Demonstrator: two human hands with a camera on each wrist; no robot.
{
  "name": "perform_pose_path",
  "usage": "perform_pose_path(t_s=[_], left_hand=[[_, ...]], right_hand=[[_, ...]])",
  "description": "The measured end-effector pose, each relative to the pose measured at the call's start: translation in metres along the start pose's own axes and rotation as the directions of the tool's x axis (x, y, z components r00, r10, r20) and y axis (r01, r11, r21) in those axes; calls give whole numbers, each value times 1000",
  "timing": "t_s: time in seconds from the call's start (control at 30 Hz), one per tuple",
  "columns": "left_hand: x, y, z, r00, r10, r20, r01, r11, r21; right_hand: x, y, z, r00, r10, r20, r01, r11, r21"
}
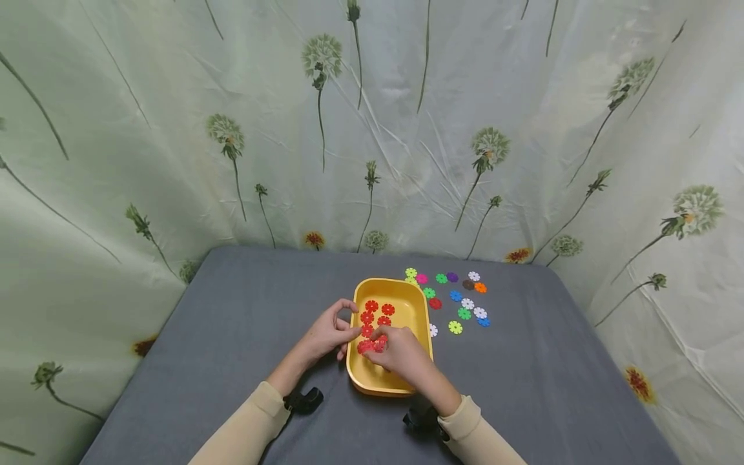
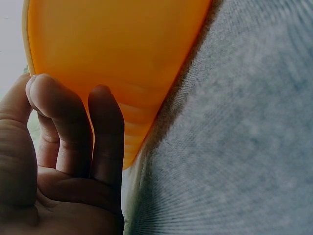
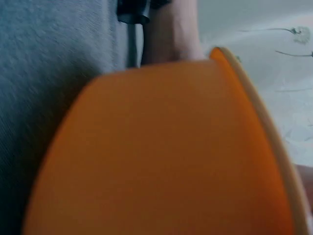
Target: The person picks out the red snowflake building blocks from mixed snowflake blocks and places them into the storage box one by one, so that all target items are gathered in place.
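A yellow plastic tray (image 1: pixel 407 294) stands in front of me with several red flower-shaped plastic discs (image 1: pixel 367 317) lying in it. My left hand (image 1: pixel 325 330) holds the tray's left rim. In the left wrist view its fingers (image 2: pixel 106 127) are bent up against the outer wall, with the thumb by the rim. My right hand (image 1: pixel 402 352) reaches inside over the near half and pinches a red disc (image 1: pixel 380 343) among others grouped there. Its palm hides part of the tray floor. The right wrist view is mostly filled by the tray's outer wall (image 3: pixel 146 147).
Loose flower discs in several colours, such as a lime one (image 1: pixel 455 327) and an orange one (image 1: pixel 480 287), lie right of the tray on the grey cloth-covered table (image 1: pixel 261 284). A curtain with dandelion prints (image 1: pixel 395 129) hangs behind. Each wrist wears a black camera strap (image 1: pixel 305 400).
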State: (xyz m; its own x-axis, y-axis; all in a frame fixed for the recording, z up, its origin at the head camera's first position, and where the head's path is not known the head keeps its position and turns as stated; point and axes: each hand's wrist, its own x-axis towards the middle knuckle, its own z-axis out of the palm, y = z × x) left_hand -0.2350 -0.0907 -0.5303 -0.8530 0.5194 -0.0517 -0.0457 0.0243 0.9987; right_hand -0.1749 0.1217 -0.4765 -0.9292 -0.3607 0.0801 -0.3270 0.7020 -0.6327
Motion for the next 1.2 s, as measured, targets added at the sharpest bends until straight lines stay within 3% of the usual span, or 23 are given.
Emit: perform_pose_path(t_s=[0.23, 0.63, 1.0, 1.2], left_hand=[[3, 4, -1, 1000, -1, -7, 1, 1000, -2], [4, 4, -1, 1000, -11, -6, 11, 1000, 10], [1, 2, 0, 1000, -8, -4, 8, 1000, 10], [-1, 1, 1, 1000, -5, -1, 5, 1000, 8]], right_hand=[[3, -4, 7, 995, 53, 86, -47, 996, -71], [3, -5, 11, 983, 31, 180, -1, 987, -161], [2, -2, 18, 983, 30, 181, 16, 969, -246], [1, -2, 19, 984, 21, 176, 22, 970, -243]])
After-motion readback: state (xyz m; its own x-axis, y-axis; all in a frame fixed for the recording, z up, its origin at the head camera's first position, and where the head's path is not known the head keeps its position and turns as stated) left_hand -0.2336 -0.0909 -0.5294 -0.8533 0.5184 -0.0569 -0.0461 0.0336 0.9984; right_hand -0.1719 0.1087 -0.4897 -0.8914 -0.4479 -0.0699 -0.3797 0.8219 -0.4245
